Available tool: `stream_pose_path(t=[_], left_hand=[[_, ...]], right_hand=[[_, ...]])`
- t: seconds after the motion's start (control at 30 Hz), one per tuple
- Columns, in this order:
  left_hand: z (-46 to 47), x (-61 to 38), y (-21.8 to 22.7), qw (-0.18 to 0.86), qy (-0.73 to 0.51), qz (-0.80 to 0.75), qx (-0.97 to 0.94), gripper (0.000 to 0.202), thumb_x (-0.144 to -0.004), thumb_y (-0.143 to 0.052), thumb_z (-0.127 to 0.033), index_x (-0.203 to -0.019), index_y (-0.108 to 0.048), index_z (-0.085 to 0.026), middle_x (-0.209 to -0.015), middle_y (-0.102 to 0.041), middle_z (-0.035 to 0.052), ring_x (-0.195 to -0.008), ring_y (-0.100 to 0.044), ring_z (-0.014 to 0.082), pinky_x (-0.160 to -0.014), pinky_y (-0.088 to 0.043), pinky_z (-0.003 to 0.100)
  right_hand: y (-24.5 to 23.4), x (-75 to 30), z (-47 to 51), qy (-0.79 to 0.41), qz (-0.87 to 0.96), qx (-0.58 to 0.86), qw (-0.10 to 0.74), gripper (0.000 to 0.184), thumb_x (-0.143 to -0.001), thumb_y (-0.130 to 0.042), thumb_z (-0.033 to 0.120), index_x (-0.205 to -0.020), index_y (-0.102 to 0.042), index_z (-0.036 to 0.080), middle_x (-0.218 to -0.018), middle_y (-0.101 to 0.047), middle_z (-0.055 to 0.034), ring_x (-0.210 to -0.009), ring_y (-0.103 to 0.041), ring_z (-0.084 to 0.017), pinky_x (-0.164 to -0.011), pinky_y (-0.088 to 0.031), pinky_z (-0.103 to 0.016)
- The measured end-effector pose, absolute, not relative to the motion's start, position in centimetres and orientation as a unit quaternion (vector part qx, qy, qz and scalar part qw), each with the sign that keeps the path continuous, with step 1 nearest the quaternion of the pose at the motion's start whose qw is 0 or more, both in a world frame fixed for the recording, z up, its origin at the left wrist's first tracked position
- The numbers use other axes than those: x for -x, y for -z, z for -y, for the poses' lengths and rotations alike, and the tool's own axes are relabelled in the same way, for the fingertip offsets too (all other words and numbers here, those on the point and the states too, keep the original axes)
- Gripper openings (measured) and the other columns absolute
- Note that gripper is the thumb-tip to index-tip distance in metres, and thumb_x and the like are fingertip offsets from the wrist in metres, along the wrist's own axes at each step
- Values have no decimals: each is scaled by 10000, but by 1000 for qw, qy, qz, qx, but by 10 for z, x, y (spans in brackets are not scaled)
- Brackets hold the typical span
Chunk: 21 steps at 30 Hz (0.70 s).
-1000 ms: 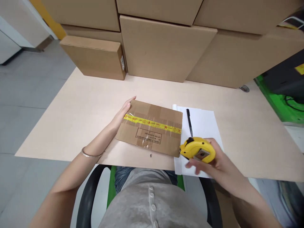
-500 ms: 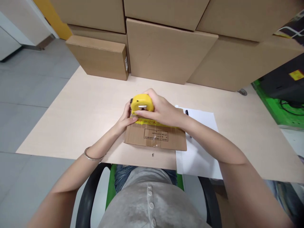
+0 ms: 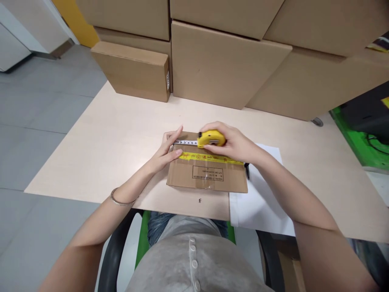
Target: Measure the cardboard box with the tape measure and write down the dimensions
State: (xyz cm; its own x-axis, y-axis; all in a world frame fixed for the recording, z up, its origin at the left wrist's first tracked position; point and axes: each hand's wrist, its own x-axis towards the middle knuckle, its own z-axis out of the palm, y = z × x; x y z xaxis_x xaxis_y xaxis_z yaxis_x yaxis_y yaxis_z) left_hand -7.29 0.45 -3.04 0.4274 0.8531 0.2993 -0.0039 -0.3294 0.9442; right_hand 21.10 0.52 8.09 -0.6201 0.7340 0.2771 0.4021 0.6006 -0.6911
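Observation:
A small cardboard box [image 3: 188,178] lies on the table before me, with a yellow printed strip of tape across its top. My right hand [image 3: 232,140] is wrapped round a yellow tape measure [image 3: 212,138] just over the box. Its white blade [image 3: 188,142] runs out leftward across the box top, with small numbers showing. At the box's left edge, my left hand [image 3: 167,152] holds the box, thumb on top and other fingers beside the edge. The blade's end meets this hand; the hook itself is hidden.
White paper [image 3: 258,207] lies partly under the box's right side, with a black pen [image 3: 247,171] on it. Large cardboard boxes [image 3: 225,69] line the back of the table, and a flatter carton [image 3: 130,73] stands at left. A small dark mark [image 3: 199,200] shows near the front edge.
My right hand has moved right with the tape measure, drawing a short length of blade out. My left hand stays at the box's left edge, its index finger now raised.

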Motion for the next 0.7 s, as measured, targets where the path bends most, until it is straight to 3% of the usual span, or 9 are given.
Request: stream_pose_path(t=[0.13,0.27,0.5,0.7], left_hand=[[-4,73,26,484,-432,-324,-688,557,-907,-713,-668,-1429,-687,-474,-1363,-508,69,-1480,-383,369,-1363,-166,644],[-4,74,23,475,-424,-328,-698,548,-904,-707,-670,-1398,-723,-433,-1324,-530,79,-1446,-411,373,-1357,-181,642],[-2,74,22,474,-423,-351,-688,572,-889,-707,-685,-1392,-731,-415,-1338,-497,78,-1483,-384,380,-1365,-183,623],[-2,75,22,465,-420,-345,-699,563,-901,-689,-688,-1401,-719,-432,-1351,-509,74,-1466,-396,376,-1354,-189,632]], right_hand=[[-80,-277,17,-306,805,420,286,338,-940,-776,369,-1256,-661,328,-1284,-735,-40,-1076,-737,-224,-938,-589,-372],[-74,-324,37,-318,752,488,310,374,-894,-824,392,-1227,-669,328,-1239,-731,-53,-968,-736,-220,-788,-623,-348],[-63,-335,46,-326,739,492,325,383,-906,-816,369,-1252,-653,355,-1241,-718,-42,-986,-725,-200,-805,-629,-337],[-55,-338,44,-320,725,511,333,397,-876,-835,441,-1216,-664,328,-1240,-722,-58,-962,-728,-215,-792,-629,-352]])
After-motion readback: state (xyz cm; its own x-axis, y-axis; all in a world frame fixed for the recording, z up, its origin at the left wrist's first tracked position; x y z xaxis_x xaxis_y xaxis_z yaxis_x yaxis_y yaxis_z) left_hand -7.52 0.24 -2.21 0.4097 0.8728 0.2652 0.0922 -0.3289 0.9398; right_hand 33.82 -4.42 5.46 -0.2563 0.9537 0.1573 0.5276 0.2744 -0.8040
